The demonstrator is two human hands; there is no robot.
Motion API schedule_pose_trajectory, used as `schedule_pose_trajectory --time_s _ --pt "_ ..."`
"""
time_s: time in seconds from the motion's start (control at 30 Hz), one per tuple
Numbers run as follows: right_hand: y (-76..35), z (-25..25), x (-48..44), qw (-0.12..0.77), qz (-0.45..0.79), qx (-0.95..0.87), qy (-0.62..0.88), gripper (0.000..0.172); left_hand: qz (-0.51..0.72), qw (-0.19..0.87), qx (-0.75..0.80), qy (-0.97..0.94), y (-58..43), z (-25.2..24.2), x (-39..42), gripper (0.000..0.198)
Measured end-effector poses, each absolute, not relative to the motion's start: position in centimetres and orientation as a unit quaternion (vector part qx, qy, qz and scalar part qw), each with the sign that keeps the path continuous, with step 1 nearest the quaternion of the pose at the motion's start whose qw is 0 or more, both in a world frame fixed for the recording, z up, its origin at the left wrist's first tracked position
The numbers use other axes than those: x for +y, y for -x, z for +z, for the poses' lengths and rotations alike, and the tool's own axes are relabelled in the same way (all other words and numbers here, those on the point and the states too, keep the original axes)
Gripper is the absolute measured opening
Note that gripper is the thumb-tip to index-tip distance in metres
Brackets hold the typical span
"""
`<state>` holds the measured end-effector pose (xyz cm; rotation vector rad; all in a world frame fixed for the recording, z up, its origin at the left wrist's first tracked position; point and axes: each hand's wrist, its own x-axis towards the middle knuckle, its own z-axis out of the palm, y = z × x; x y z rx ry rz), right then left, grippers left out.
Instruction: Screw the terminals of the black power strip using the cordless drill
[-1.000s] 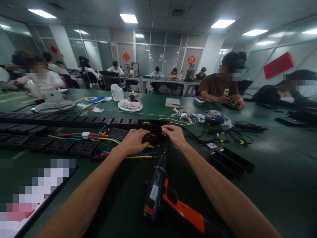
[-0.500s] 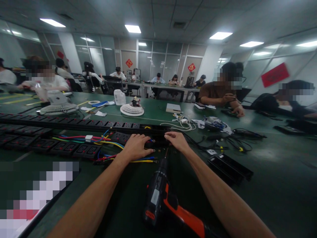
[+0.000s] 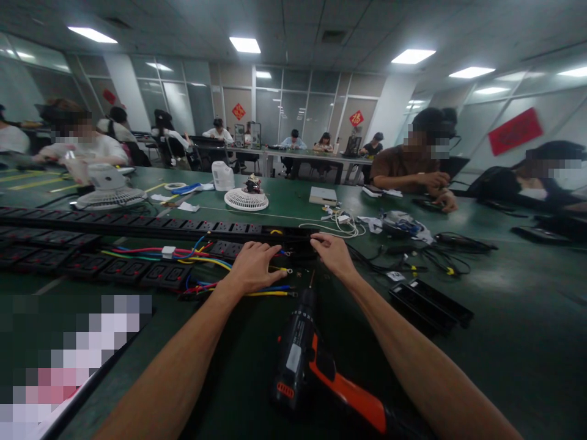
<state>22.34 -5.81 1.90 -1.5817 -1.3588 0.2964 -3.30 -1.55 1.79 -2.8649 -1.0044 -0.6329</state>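
Note:
My left hand [image 3: 253, 264] lies palm down over a bundle of coloured wires [image 3: 215, 263] at the end of a black socket strip [image 3: 227, 249]. Its thumb is stretched apart from the fingers, and wire ends with ring terminals [image 3: 289, 271] stick out past it. To the right, my right hand [image 3: 334, 252] has thumb and fingertips pinched together beside the dark end of the rear strip. Whatever they hold is too small to make out. A black and orange cordless drill [image 3: 296, 360] lies between my forearms, its bit pointing away from me.
Two black trays [image 3: 435, 305] and tangled black cables [image 3: 440, 260] lie to the right. Farther back are a white fan grille [image 3: 246, 199], a white jug [image 3: 222, 176] and a pale box [image 3: 323, 195]. Co-workers sit around the green table [image 3: 518, 318] and beyond.
The view has shifted slightly. My left hand holds nearly the same pose, and my right hand stays pinched beside the strip. The co-worker at the right has shifted their hands a little.

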Motion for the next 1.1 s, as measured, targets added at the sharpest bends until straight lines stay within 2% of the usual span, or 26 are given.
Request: schedule_pose_trajectory --time_s 0.17,0.43,0.63,0.7,0.87,1.1 --pt "-22.1 3.5 -5.9 0.531 0.101 -0.56 0.628 0.042 -0.217 0.032 -0.329 0.918 3.6 2.0 -1.2 0.072" --pt "-22.3 6.1 -6.6 0.571 0.056 -0.547 0.61 0.043 -0.204 0.073 -0.393 0.894 5.1 2.5 0.2 0.064" --pt "-23.3 6.9 -6.9 0.596 0.056 -0.507 0.62 0.051 -0.224 0.087 -0.396 0.886 4.8 5.1 -0.4 0.06" --pt "-23.5 7.3 -7.1 0.611 0.052 -0.482 0.626 0.048 -0.23 0.099 -0.389 0.887 4.3 6.4 -0.6 0.06" --pt "-23.4 7.8 -7.1 0.664 0.114 -0.445 0.591 0.048 -0.247 0.124 -0.382 0.882 4.3 9.6 0.4 0.06" --pt "-21.0 7.9 -7.0 0.645 0.215 -0.51 0.527 0.072 -0.259 0.106 -0.389 0.878 7.7 13.1 5.5 0.057"
